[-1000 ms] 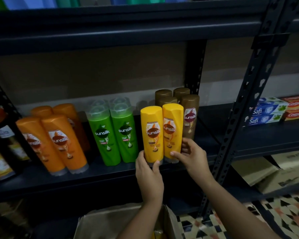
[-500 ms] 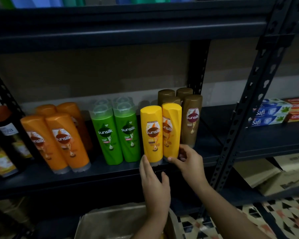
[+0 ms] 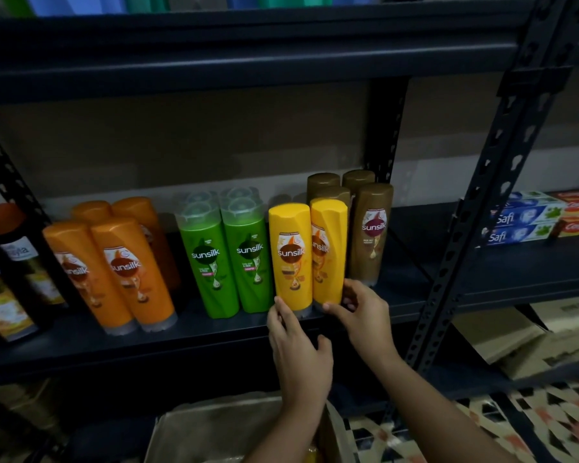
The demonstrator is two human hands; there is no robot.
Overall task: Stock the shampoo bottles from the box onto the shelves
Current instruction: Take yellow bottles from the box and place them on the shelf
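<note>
Two yellow shampoo bottles stand cap-down side by side on the dark middle shelf [image 3: 214, 332]. My left hand [image 3: 298, 355] touches the base of the left yellow bottle [image 3: 290, 255] with its fingertips. My right hand [image 3: 361, 315] grips the base of the right yellow bottle [image 3: 328, 248], which is turned so its label faces left. Green bottles [image 3: 228, 252] stand to their left, orange bottles [image 3: 114, 272] further left, brown bottles [image 3: 370, 228] behind and to the right. The cardboard box [image 3: 221, 429] sits open below, its contents mostly hidden.
Dark bottles [image 3: 10, 272] crowd the shelf's far left. A slotted metal upright [image 3: 475, 208] rises right of my hands. Toothpaste cartons [image 3: 528, 218] lie on the shelf beyond it. Flattened cardboard [image 3: 515, 332] lies on the lower shelf at right, above a patterned floor [image 3: 515, 426].
The right yellow bottle has been twisted so its label now faces left. My left hand slipped down from the left bottle's side to its base.
</note>
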